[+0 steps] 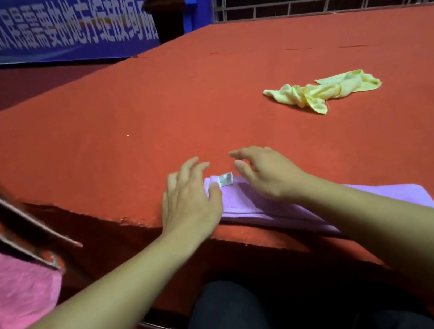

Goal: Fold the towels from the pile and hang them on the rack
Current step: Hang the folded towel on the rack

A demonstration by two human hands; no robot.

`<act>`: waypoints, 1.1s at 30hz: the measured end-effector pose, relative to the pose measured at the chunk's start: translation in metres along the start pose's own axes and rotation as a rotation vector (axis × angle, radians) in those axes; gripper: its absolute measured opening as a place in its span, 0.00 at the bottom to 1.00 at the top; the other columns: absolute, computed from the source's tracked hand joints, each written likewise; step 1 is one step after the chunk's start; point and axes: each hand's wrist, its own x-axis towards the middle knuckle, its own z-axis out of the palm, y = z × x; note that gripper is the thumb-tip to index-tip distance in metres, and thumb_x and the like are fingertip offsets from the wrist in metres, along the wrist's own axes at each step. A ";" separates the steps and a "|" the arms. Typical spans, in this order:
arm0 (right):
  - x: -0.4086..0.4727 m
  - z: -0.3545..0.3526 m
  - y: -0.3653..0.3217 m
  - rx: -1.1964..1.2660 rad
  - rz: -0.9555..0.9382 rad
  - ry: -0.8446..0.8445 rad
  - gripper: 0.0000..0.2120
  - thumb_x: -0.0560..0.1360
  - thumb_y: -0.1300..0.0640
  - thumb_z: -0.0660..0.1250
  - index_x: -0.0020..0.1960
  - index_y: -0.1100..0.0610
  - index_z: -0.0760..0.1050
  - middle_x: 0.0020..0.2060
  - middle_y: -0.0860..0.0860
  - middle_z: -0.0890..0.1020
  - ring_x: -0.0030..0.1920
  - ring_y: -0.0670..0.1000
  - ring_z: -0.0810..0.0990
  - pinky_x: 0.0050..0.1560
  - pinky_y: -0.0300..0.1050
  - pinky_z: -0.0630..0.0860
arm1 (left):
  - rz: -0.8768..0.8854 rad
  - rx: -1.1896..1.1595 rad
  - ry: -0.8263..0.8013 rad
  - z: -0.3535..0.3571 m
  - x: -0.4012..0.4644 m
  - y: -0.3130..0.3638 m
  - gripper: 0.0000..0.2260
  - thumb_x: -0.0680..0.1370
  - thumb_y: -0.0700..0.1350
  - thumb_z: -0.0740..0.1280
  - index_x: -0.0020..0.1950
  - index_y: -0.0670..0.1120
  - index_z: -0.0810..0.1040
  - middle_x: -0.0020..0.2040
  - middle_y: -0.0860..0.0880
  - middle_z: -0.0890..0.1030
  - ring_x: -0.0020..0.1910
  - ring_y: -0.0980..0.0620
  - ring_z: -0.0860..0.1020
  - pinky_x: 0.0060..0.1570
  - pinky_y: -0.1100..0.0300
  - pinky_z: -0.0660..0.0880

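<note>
Resting at the near edge of the red tabletop [147, 112], a folded purple towel [246, 202] lies flat with a small white label [225, 179] showing at its far left corner; much of its middle is hidden under the right forearm, and its right end reappears beyond that arm, close to the tabletop's near edge. The left hand [189, 196] lies palm down over the towel's left end, fingers [191, 168] loosely spread and nearly straight, thumb touching the cloth just beside the label, gripping nothing. The right hand [264, 171] sits above the towel, fingers relaxed and slightly bent, holding nothing; whether its palm touches the cloth cannot be told. A crumpled yellow towel [322, 91] lies well apart, toward the far right of the tabletop. At the left edge of the view a pink towel [13, 290] hangs over blurred metal rack bars [8, 218], both cut off by the frame. Behind the far edge a blue banner [51, 28] carries white writing, blurred.
</note>
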 end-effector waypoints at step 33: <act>-0.180 -0.064 0.129 -0.223 0.381 -0.163 0.27 0.83 0.42 0.45 0.80 0.46 0.48 0.79 0.45 0.53 0.79 0.49 0.45 0.78 0.53 0.46 | 0.566 0.342 -0.634 0.094 -0.018 0.143 0.26 0.82 0.62 0.42 0.79 0.62 0.41 0.81 0.56 0.45 0.79 0.55 0.43 0.76 0.44 0.41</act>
